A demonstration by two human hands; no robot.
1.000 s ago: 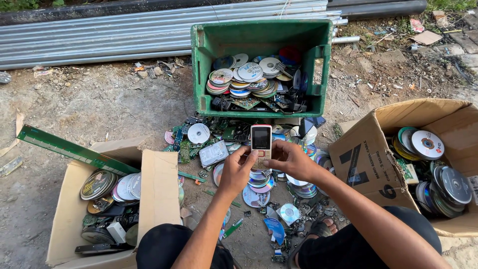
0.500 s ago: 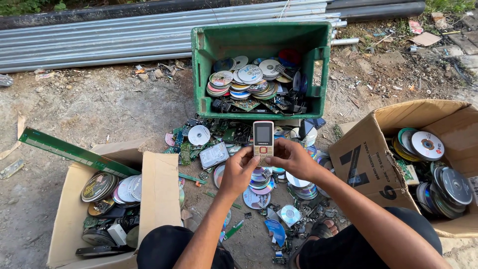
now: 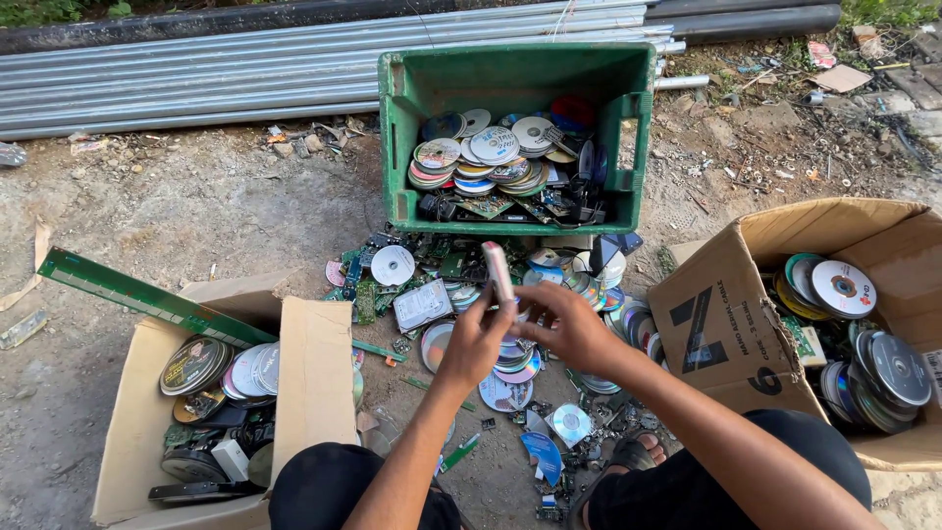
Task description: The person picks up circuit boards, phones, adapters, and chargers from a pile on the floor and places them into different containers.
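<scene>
Your two hands meet over a spill of discs on the dirt, and between them stands a small candy-bar mobile phone [image 3: 497, 272], turned edge-on to the head camera so that it reads as a thin pale sliver with a reddish side. Its long axis runs away from you, from your fingers up toward the green plastic crate [image 3: 412, 128], with a slight lean to the left. Your left hand [image 3: 478, 337] is closed round the phone's lower end from the left and below; your right hand [image 3: 571, 324] comes in from the right, its fingers curled against the same lower end, though the picture does not settle how firmly that hand grips. Both hands are on it, so neither is the nearer; the free upper end projects clear of both toward the crate, which is heaped with discs and dark electronic scrap. Directly beneath the phone lies the loose pile of discs [image 3: 510, 363], mixed with green circuit-board pieces. To your left sits an open cardboard box [image 3: 314, 373] holding discs and darker parts, with a long green strip [image 3: 147, 299] lying across its far corner. To your right a second cardboard box [image 3: 716, 314] holds more stacked discs. Grey metal pipes [image 3: 196, 69] lie along the ground behind the crate.
</scene>
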